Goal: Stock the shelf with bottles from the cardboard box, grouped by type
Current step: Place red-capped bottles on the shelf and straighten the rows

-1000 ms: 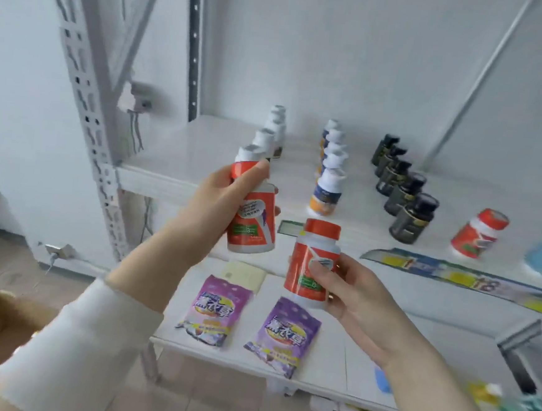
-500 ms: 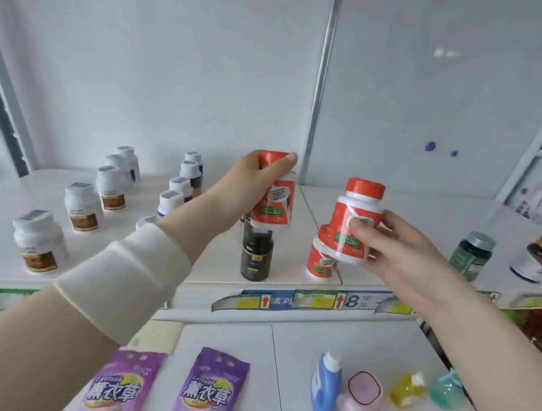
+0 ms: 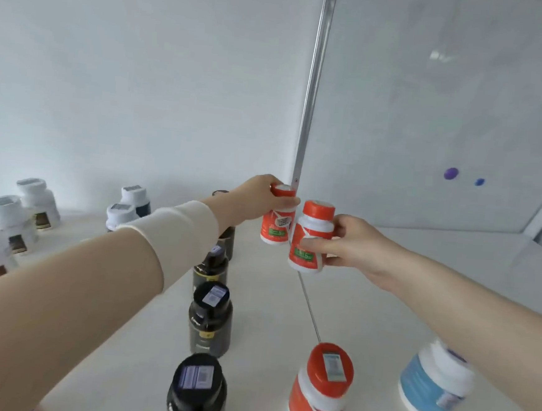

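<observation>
Far bottle (image 3: 276,230) is held by left hand (image 3: 257,201), fingers curled over its cap. Near bottle (image 3: 307,244) is in right hand (image 3: 354,244), fingers wrapped round its body, tilted a bit. Both are at 12 o'clock, at back of the shelf (image 3: 384,311), just beside each other. White plastic w/ red cap & orange-red label. Prob. light, stiff, smooth, so body grip seems safer than cap only.
</observation>
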`<move>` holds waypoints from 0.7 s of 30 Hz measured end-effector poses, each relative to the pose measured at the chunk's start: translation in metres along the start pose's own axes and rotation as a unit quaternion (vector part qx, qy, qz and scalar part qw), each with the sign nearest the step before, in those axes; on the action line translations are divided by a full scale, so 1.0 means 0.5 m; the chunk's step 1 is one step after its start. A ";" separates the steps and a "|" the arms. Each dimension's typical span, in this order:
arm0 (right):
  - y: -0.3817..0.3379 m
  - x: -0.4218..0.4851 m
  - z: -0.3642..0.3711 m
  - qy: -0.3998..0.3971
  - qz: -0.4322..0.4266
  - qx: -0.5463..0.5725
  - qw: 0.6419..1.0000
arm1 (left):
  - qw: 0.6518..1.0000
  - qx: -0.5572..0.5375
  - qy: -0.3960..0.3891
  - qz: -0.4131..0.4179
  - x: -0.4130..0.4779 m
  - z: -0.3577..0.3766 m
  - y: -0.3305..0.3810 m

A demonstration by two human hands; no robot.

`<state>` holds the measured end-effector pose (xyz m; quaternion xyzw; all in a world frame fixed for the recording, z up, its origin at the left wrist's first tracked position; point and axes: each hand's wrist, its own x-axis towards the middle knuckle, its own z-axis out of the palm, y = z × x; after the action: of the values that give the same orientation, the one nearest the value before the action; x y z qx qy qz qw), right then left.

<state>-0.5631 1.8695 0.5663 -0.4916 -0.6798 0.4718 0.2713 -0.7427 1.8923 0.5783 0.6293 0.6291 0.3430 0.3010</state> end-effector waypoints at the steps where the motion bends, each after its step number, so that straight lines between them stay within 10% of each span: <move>1: 0.005 0.022 0.004 -0.009 0.010 -0.008 1.000 | 1.000 0.012 -0.005 -0.009 0.020 0.004 -0.007; 21: 0.062 0.201 0.062 -0.060 0.020 -0.140 0.988 | 0.991 0.087 -0.052 -0.089 0.183 0.019 -0.082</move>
<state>-0.6134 1.9530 0.5160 -0.5093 -0.7443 0.4055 0.1491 -0.7617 1.9851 0.5443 0.6119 0.6931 0.2259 0.3069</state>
